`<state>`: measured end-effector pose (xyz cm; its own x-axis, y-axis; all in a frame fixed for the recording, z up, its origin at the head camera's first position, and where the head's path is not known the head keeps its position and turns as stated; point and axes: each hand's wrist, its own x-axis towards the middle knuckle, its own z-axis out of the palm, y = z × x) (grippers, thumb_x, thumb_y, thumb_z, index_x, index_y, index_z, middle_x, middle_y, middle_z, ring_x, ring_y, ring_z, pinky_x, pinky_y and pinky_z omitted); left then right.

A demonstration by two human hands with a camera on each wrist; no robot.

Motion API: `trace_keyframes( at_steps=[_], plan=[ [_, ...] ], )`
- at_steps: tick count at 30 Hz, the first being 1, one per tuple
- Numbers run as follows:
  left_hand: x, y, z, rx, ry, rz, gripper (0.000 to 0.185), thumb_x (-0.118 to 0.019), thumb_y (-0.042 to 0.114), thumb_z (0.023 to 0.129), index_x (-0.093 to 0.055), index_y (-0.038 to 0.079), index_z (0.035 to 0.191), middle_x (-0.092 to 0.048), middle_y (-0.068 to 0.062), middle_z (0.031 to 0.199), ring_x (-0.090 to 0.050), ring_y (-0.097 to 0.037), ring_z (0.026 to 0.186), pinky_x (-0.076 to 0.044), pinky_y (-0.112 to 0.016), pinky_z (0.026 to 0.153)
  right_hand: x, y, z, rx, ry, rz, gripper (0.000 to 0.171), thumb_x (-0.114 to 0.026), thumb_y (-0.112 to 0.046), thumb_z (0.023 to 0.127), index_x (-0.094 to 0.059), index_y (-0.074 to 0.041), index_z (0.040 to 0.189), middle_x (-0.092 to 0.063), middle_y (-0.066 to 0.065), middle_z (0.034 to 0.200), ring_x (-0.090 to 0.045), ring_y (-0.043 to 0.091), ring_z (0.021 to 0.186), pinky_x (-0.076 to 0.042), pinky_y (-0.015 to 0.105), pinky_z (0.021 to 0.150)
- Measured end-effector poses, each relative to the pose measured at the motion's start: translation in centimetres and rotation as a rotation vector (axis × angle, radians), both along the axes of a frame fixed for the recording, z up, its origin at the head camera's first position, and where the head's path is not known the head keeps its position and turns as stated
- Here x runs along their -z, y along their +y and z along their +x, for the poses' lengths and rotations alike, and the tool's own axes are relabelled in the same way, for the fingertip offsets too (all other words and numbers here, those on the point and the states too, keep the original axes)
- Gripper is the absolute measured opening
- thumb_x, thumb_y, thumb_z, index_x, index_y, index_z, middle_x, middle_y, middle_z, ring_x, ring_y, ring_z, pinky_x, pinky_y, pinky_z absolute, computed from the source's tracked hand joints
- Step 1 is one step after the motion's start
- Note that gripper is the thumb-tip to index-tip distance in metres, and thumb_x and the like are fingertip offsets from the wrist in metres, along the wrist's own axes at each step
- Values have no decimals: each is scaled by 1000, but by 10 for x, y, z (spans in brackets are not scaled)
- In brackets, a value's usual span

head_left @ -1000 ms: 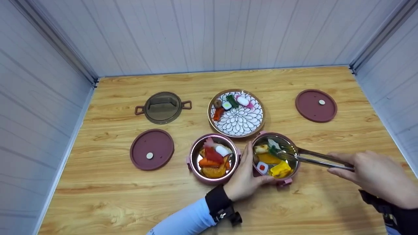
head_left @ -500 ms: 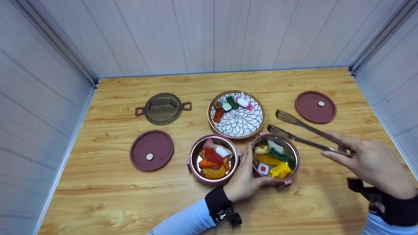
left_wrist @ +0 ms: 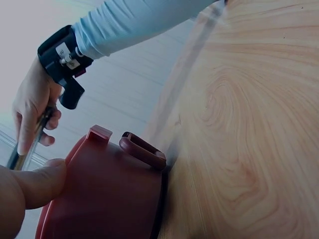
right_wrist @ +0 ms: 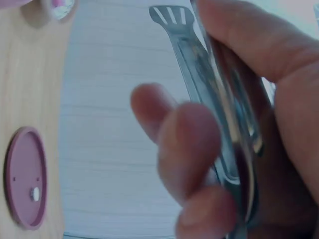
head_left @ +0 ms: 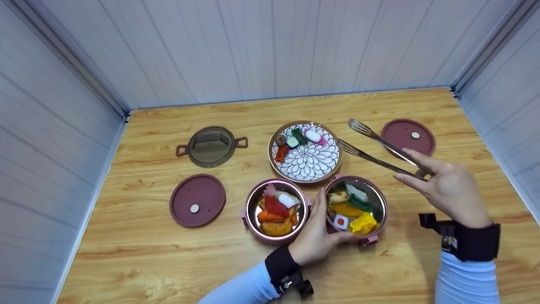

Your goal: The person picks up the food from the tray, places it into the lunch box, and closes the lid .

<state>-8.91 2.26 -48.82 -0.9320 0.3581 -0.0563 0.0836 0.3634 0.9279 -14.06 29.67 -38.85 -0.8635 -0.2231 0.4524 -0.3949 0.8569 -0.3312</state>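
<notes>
My left hand holds the near left side of a round maroon lunch box, thumb at the front rim. Inside lie a yellow piece, a white cube with a red centre, and green and white pieces. In my right hand are metal serving tongs, also in the right wrist view. Their arms stand spread with nothing between the tips. One tip overlaps the right rim of the patterned plate, which bears several small toy foods along its far left side.
A second maroon lunch box filled with toy food stands left of my left hand. Maroon lids lie at left and far right. A translucent lid with two handles lies at back left. Panel walls bound the table.
The tongs have come up out of the right lunch box, spread apart, and moved toward the plate. My right arm has shifted left and away from me; the left hand stays on the lunch box.
</notes>
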Motion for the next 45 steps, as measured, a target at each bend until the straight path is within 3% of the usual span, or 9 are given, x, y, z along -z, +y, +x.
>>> trace_keyframes(
  at_steps=[8,26,37,41,45],
  plan=[
    [-1,-1,0,6,8,-16,114,-80,34,83,0,9,160,-2,-14,165,-3,-30,149,-11,-39,120,6,1,-5,96,-136,19,62,-81,-42,81,-65,-9,131,-64,-3,65,-39,13,46,-27,29,40],
    [-1,-1,1,0,-1,-19,113,-80,34,84,1,11,160,-2,-14,165,-3,-28,150,-12,-38,119,9,-1,-7,87,-171,38,65,-80,-45,82,-62,-11,135,-66,-2,68,-39,13,45,-27,29,40],
    [-1,-3,1,-9,-17,-24,113,-79,37,84,1,10,160,1,-12,165,-2,-29,150,-12,-39,120,13,-9,-11,11,-131,50,57,-82,-37,81,-67,-11,130,-61,-5,63,-38,10,46,-28,27,39],
    [-1,-2,1,-12,-30,-30,113,-79,36,84,1,11,160,0,-11,165,-1,-28,150,-12,-39,120,14,-15,-20,-32,-112,71,53,-83,-34,80,-70,-11,126,-59,-6,60,-39,9,47,-29,27,41],
    [-1,-2,1,-5,-13,-28,113,-80,34,83,0,11,160,0,-11,165,-3,-30,149,-13,-38,119,9,-21,-37,-71,-155,126,52,-80,-38,83,-69,-11,127,-50,-5,56,-39,12,46,-30,28,41]
  ],
)
